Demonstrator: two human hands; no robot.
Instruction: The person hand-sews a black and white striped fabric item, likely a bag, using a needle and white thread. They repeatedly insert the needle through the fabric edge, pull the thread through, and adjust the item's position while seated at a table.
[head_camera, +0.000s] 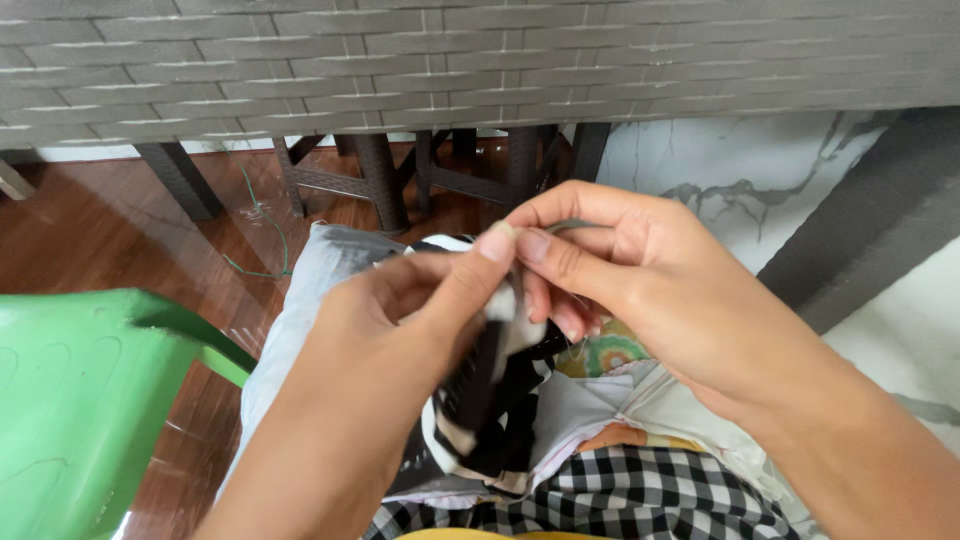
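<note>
Both hands raised together, left hand (420, 300) and right hand (620, 260) seemingly pinching, fingertips touching.

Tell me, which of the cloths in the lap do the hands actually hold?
The black-and-white striped cloth. Both the left hand and right hand pinch its top edge. The black-and-white checked cloth and the flowered cloth lie untouched beneath.

**Around the lap: chair, wicker, floor**

A green plastic chair (70, 400) fills the lower left corner. A grey woven wicker table (480, 60) spans the top edge, its dark legs (380, 180) on a red-brown wooden floor (110, 230). White marbled tiles (740, 180) lie to the right. A green thread (262, 240) trails on the floor.
</note>
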